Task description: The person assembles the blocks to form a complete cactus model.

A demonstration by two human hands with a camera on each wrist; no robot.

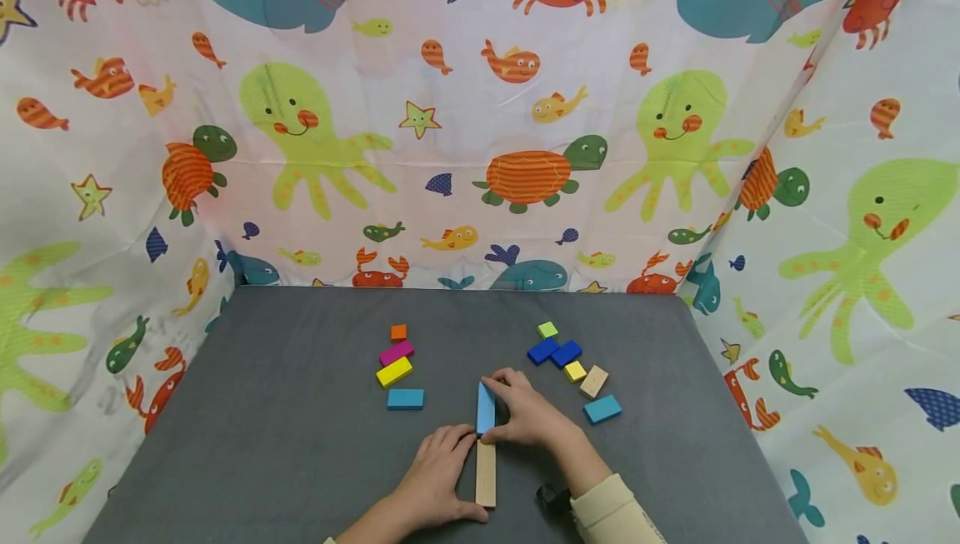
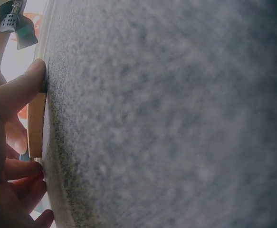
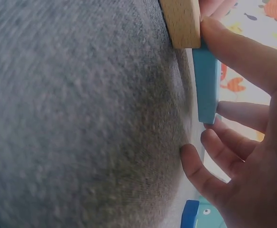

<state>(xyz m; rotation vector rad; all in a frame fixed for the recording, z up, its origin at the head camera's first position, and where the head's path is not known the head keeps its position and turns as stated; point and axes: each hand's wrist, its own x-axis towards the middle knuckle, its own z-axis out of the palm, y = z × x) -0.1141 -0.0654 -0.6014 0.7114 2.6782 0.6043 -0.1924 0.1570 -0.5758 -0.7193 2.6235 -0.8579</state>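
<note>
A long plain wooden block (image 1: 486, 477) lies on the grey cloth, pointing away from me. My left hand (image 1: 435, 481) holds it lengthwise, thumb at its near end and fingertips by its far end. Directly beyond it is a light blue triangular block (image 1: 485, 411), its base up against the wooden one. With thumb at that joint and index finger at the far tip, my right hand (image 1: 532, 415) pinches the blue block. The right wrist view shows the blue block (image 3: 206, 88) in line with the wooden block (image 3: 182, 23), the other fingers spread beside it.
Left of the hands, an orange block (image 1: 399, 332), a magenta block (image 1: 396, 352), a yellow block (image 1: 394, 372) and a light blue block (image 1: 406, 399) form a loose column. Several more blocks, including a blue one (image 1: 543, 351) and a wooden one (image 1: 595, 381), lie right. A patterned curtain (image 1: 450, 194) surrounds the table.
</note>
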